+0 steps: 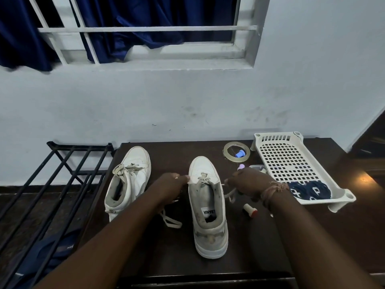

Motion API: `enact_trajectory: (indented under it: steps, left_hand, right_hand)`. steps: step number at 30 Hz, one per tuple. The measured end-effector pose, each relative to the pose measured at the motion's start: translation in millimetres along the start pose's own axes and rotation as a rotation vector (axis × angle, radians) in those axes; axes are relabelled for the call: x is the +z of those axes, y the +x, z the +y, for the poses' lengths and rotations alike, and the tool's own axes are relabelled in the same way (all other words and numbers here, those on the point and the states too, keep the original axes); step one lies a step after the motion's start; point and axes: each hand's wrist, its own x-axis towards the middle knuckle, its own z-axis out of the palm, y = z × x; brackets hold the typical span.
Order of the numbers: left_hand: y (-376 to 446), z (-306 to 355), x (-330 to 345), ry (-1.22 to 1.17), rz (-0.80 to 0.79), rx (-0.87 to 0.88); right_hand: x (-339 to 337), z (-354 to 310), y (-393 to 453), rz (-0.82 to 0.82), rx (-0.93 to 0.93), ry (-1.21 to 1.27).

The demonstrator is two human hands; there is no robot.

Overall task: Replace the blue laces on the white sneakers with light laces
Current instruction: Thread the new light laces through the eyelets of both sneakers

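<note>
While both hands pinch a light lace end each, left hand (171, 184) & right hand (248, 181) flank the near sneaker (208, 207) on the dark table (260, 236). Only the lowest eyelets look crossed, so even up both ends w/ equal tension before the next cross. Far sneaker (130, 178) looks laced; blue laces (310, 190) sit in the white tray (277, 140).

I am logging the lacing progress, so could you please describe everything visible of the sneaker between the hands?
The right sneaker is white and leather-looking, with a scuffed greyish collar and thick sole. It stands upright on the dark table, toe towards the wall. A light lace crosses only its lowest eyelets. The left hand and right hand each pull one lace end sideways.
</note>
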Motion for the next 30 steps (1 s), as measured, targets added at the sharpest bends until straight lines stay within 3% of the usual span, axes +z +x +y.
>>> enact_trajectory:
  steps: [2,5,11,15,18,21,23,26,30]
  left_hand:
    - [1,2,-3,0.194,0.063,0.046]
    - [1,3,-5,0.278,0.1,0.045]
    - [0,2,-6,0.365,0.156,0.016]
    - [-4,4,0,0.338,0.107,0.003]
    - [-9,5,3,0.4,0.24,-0.018]
    - [-18,17,6,0.333,0.372,0.145]
    - [-24,25,8,0.277,0.338,0.191]
    - [-32,31,7,0.219,0.154,0.098]
    - [-35,24,5,0.05,0.042,0.002]
  right_hand:
    - [-4,1,-2,-0.013,0.053,-0.031]
    - [1,8,4,-0.037,-0.028,-0.266]
    - [12,18,20,-0.001,0.094,-0.088]
    - [11,19,19,0.125,0.081,0.098]
    - [8,19,22,0.196,0.073,0.202]
    - [5,13,24,0.312,0.063,0.38]
    - [-1,9,20,0.348,0.079,0.383]
    - [-6,4,15,0.385,0.048,0.299]
    - [6,-12,11,0.356,-0.095,0.509]
